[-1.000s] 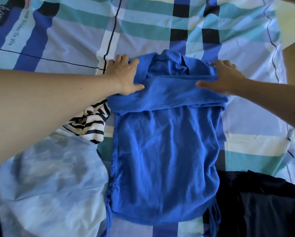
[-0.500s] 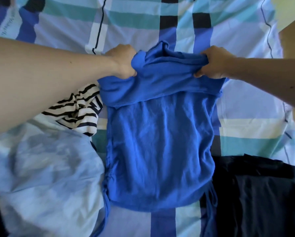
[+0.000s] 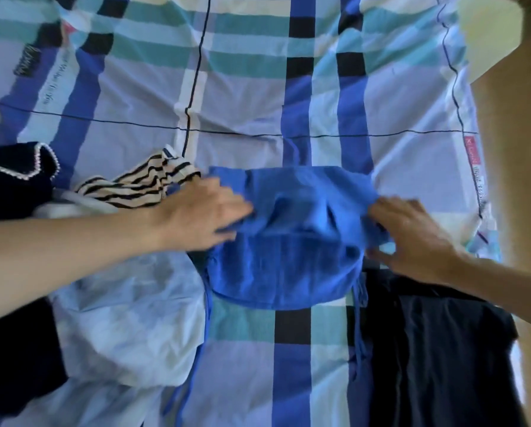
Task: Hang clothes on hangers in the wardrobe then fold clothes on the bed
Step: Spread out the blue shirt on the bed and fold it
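The folded blue top (image 3: 284, 241) lies on the plaid bedsheet (image 3: 242, 87) between both hands, long axis left–right. Left hand (image 3: 196, 217) rests flat, fingers spread, on its left edge; right hand (image 3: 412, 238) — fingers loosely open — touches the right edge.

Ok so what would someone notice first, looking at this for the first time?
Probably the bright blue garment, folded over at the middle of the checked bedspread, with the left hand and right hand at its two sides. Around it lie a striped top at left and dark clothing at lower right.
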`<state>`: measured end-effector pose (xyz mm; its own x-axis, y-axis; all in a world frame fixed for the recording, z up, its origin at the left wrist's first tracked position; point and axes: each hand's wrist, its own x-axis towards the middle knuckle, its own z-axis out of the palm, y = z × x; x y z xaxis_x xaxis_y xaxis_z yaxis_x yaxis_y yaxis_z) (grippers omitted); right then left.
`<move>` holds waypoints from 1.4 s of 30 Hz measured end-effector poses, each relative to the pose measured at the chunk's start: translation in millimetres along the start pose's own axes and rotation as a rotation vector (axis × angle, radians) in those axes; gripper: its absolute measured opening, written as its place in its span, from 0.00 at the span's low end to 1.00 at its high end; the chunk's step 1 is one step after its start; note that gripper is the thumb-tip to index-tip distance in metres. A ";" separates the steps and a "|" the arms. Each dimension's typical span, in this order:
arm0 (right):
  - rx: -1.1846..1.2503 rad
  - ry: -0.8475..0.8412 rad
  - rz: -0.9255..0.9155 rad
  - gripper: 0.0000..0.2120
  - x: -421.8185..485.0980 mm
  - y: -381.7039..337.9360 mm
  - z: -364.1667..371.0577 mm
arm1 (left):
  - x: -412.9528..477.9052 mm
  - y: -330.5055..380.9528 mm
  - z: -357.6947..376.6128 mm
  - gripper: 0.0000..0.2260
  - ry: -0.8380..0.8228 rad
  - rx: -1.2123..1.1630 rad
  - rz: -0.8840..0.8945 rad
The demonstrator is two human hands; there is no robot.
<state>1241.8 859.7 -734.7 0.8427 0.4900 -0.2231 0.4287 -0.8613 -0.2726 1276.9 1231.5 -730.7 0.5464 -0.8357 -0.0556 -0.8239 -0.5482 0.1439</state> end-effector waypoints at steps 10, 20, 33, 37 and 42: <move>0.487 0.082 0.714 0.37 -18.2 -2.6 44.7 | -31.5 35.3 63.3 0.17 0.009 -0.141 -0.263; 1.311 -0.130 0.941 0.28 18.3 -9.8 42.6 | 19.3 69.9 104.0 0.47 -0.404 -0.059 -0.543; 0.813 0.119 0.881 0.17 37.1 -69.1 -64.8 | 33.2 77.7 59.4 0.25 0.043 -1.015 -0.655; 1.066 -0.161 0.596 0.29 61.3 -138.1 -75.5 | 30.6 37.0 28.0 0.29 0.353 -1.663 -1.147; 1.096 -0.291 0.466 0.23 77.1 -189.8 -31.0 | -0.4 0.9 36.5 0.36 0.228 -1.521 -1.263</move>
<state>1235.5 1056.8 -671.2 0.6781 0.2976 -0.6721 -0.5133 -0.4627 -0.7228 1270.4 1230.1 -766.6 0.7183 0.0197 -0.6954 0.6905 -0.1422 0.7092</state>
